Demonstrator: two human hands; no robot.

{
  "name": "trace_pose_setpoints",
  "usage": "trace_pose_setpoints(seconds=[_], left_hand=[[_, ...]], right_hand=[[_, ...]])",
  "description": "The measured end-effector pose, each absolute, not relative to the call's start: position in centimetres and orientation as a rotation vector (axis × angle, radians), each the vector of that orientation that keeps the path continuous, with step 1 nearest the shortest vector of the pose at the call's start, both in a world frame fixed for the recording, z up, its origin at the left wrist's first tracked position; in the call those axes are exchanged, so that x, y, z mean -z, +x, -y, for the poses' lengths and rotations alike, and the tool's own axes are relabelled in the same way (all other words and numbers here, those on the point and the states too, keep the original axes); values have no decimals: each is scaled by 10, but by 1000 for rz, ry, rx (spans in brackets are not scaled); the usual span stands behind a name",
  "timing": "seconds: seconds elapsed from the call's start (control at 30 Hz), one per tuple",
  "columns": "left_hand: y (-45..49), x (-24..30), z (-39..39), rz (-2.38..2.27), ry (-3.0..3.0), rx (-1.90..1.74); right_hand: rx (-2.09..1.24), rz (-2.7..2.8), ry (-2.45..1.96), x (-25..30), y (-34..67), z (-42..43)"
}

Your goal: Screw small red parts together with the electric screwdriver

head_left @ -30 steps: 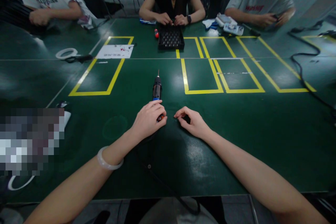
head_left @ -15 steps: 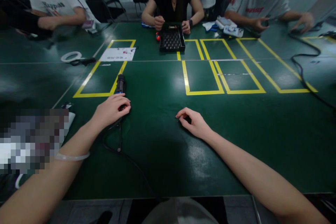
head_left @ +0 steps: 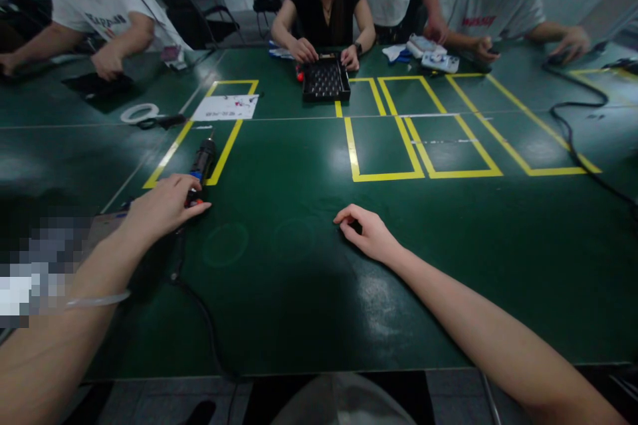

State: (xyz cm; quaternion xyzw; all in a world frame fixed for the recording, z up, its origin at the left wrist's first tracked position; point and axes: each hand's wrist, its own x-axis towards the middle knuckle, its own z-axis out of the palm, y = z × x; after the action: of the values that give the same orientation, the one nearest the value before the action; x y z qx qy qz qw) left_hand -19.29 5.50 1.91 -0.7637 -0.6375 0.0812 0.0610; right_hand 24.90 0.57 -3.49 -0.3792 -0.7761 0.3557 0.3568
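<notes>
Currently the left hand [head_left: 162,209] is covering the back part of a power screwdriver [head_left: 203,158], its fingers draping over the handle and its thumb standing out to the side; whether it is gripping firmly or only resting there, I can't tell. The screwdriver is lying on, or hovering just above, the near end of a yellow tape frame [head_left: 227,153], its bit [head_left: 211,133] pointing away toward the area of a white sheet [head_left: 219,108]. The right hand [head_left: 366,234] is resting on the table [head_left: 289,305], well apart from the tool, loosely curling with thumb and fingertips close together; whether anything tiny is sitting between them isn't showing.

The cord [head_left: 210,325] is probably posing the main risk: it is trailing down to the table's front edge, so a knee or chair catching it could be tugging the tool askew. A slack hold could be letting the round body roll, since the thumb isn't wrapping round it. If a switch is hiding under the fingers, an accidental press could be setting the bit spinning, and sliding too far forward could be creasing the sheet
</notes>
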Motion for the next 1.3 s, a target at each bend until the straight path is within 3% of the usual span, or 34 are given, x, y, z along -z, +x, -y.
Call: trace_pose_setpoints(seconds=[0.37, 0.47, 0.6, 0.7, 1.03, 1.3], left_hand=[[-139, -37, -33, 2082, -1974, -222], [-104, -35, -33, 2250, -2170, 189], [-35, -21, -29, 2522, -2840, 1062], [10, -12, -23, 2761, -2983, 1354], [33, 21, -17, 2670, -3088, 1686], [42, 14, -1, 2216, -3203, 1445]], right_hand=[[-908, 2022, -986, 37, 248, -7], [-921, 2013, -975, 36, 249, -7], [-955, 1972, -976, 37, 250, -7], [-1031, 1928, -959, 38, 250, -8], [-1097, 1886, -955, 36, 247, -7], [-1151, 1860, -978, 36, 247, -8]])
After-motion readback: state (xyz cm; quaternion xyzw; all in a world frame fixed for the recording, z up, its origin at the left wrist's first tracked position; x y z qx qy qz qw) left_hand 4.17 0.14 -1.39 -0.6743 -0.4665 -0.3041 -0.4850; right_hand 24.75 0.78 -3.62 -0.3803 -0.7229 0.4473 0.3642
